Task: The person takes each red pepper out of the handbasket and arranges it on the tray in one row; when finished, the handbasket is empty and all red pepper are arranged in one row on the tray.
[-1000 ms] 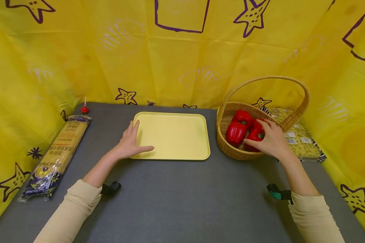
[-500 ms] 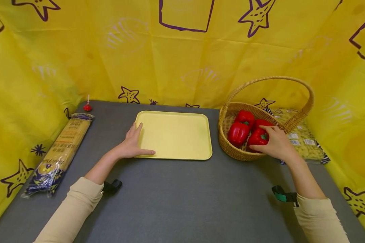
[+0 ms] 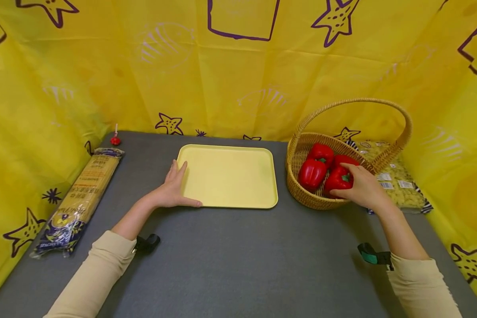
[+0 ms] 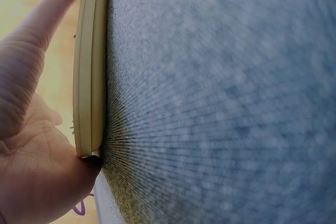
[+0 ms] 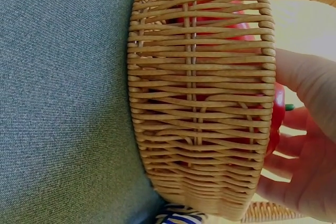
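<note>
My left hand (image 3: 171, 190) rests at the left end of a pale yellow tray (image 3: 228, 176), thumb along its near edge and fingers spread, nearly straight. The left wrist view shows the thumb touching the tray's rim (image 4: 89, 77). On the right stands a wicker basket (image 3: 316, 203) with a tall arched handle, holding several red bell peppers (image 3: 312, 174). Reaching over its near rim, my right hand (image 3: 363, 187) grips the nearest right red bell pepper (image 3: 338, 181) between thumb and fingers. In the right wrist view the basket's wall (image 5: 205, 77) hides most of that pepper.
A spaghetti packet (image 3: 83, 198) lies along the left side. At the far left corner sits a small red object with a pale stem (image 3: 115, 140). Behind the basket lies a clear bag of yellowish pieces (image 3: 401, 190). A yellow printed curtain (image 3: 230, 88) encloses the grey table (image 3: 238, 256).
My right hand has closed in on the nearest right pepper, its fingers now around it. My left thumb has settled against the tray's near edge. The whole view has shifted slightly.
</note>
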Action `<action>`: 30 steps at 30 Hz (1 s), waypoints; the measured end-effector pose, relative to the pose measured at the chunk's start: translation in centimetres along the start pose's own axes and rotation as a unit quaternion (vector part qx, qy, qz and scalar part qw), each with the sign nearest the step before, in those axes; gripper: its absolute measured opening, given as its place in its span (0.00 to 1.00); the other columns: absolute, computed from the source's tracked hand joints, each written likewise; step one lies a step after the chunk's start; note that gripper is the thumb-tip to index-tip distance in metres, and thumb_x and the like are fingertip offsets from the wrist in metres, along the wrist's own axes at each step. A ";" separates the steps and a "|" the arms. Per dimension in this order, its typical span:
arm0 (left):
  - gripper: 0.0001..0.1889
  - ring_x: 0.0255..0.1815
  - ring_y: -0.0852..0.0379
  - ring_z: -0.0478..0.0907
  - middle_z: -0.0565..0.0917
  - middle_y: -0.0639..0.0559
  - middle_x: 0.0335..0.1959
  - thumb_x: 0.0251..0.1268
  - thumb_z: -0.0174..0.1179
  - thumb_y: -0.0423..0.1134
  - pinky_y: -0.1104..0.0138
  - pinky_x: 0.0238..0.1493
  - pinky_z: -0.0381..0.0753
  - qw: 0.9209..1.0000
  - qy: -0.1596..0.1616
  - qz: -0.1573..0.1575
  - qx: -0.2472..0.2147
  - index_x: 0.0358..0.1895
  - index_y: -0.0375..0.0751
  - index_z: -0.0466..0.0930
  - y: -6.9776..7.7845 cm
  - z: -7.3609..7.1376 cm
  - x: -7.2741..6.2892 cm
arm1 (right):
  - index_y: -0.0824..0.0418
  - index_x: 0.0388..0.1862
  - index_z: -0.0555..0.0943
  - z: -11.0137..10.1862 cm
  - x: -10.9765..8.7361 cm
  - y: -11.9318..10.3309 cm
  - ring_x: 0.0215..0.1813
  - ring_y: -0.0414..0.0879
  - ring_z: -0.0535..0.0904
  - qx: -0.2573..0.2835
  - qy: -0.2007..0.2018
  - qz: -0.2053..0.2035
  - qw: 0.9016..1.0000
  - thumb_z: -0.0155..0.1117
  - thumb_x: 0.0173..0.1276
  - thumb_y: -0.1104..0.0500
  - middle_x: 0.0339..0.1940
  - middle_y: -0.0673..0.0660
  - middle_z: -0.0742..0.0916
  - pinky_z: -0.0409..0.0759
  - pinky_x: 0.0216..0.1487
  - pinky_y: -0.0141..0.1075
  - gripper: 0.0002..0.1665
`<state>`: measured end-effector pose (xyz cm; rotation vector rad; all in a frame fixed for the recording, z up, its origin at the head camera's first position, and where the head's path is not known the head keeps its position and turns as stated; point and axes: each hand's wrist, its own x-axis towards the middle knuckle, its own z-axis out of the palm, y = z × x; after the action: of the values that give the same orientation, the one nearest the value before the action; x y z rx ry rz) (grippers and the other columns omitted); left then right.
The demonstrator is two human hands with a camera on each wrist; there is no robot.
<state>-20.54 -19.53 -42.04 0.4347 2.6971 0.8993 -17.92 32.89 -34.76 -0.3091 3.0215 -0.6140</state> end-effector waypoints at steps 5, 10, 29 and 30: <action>0.71 0.75 0.33 0.21 0.22 0.28 0.74 0.44 0.75 0.61 0.37 0.69 0.37 1.000 -0.004 0.005 0.000 0.77 0.32 0.29 -0.1 -0.2 0.0 | 0.74 0.70 0.61 -0.2 -0.1 -0.1 0.59 0.71 0.66 0.000 0.014 0.003 1.000 0.75 0.57 0.47 0.62 0.78 0.70 0.68 0.54 0.66 0.52; 0.70 0.75 0.34 0.21 0.21 0.29 0.74 0.45 0.75 0.60 0.36 0.69 0.36 1.000 -0.007 0.006 -0.004 0.77 0.31 0.30 -0.2 -0.3 0.0 | 0.73 0.71 0.60 -0.6 -0.4 -0.6 0.59 0.71 0.67 0.006 0.035 0.001 0.999 0.74 0.59 0.47 0.64 0.78 0.70 0.68 0.52 0.66 0.52; 0.71 0.75 0.37 0.20 0.21 0.31 0.74 0.45 0.74 0.62 0.37 0.70 0.35 1.000 -0.011 0.001 0.005 0.77 0.32 0.29 -0.5 0.0 0.0 | 0.70 0.72 0.60 -1.2 -1.3 -3.4 0.59 0.70 0.68 0.043 0.097 0.007 0.994 0.75 0.58 0.48 0.64 0.74 0.70 0.73 0.49 0.66 0.52; 0.71 0.75 0.37 0.20 0.21 0.32 0.74 0.45 0.74 0.62 0.37 0.70 0.34 1.000 -0.011 0.001 0.005 0.77 0.32 0.29 -0.5 0.0 0.0 | 0.69 0.72 0.60 -1.2 -1.3 -3.6 0.58 0.70 0.69 0.043 0.100 0.006 0.994 0.75 0.58 0.48 0.64 0.74 0.71 0.73 0.49 0.66 0.52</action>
<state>-20.65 -19.96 -42.37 0.4476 2.6822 0.8774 -16.09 30.40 -32.20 -0.2391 3.1708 -0.8204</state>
